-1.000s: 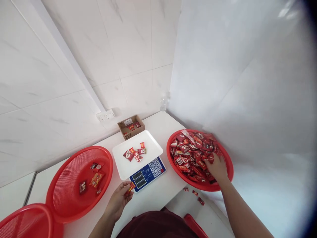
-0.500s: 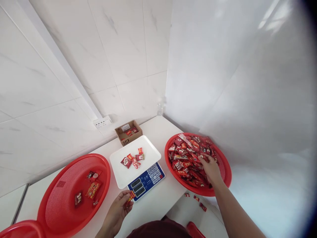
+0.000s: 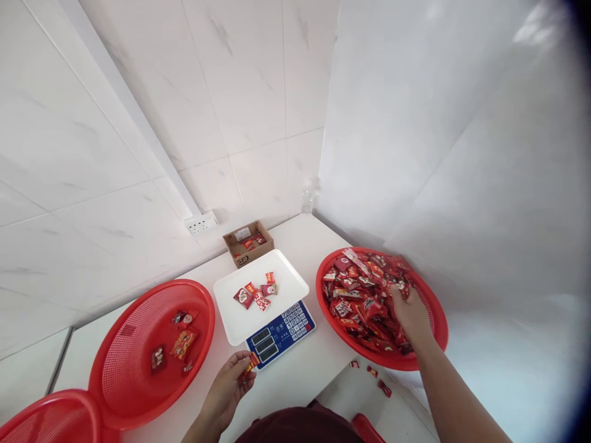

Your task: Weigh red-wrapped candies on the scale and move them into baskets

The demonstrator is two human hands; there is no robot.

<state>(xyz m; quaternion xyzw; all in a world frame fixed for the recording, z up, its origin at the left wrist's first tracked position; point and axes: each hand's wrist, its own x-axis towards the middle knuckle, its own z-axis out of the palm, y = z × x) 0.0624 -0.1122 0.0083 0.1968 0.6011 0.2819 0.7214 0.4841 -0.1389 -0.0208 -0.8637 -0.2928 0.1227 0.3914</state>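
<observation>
My left hand, closed, pinches a small red and yellow wrapped candy near the lower left corner of the scale. My right hand is inside the right red basket, its fingers curled down among a heap of red wrapped candies. Its fingertips are partly hidden, and a packet just left of them is blurred. Several wrapped candies lie on the white weighing pan, above the scale's blue keypad panel.
A second red basket with a few packets stands on the left, beside part of another red basket. Behind the scale is a small cardboard box of candies. Several candies lie below the table edge. Walls bound the back and right.
The whole view has shifted slightly, moving the scene rightward. My right hand has sunk deeper into the candies, disturbing packets beside it. My left hand still pinches its candy.
</observation>
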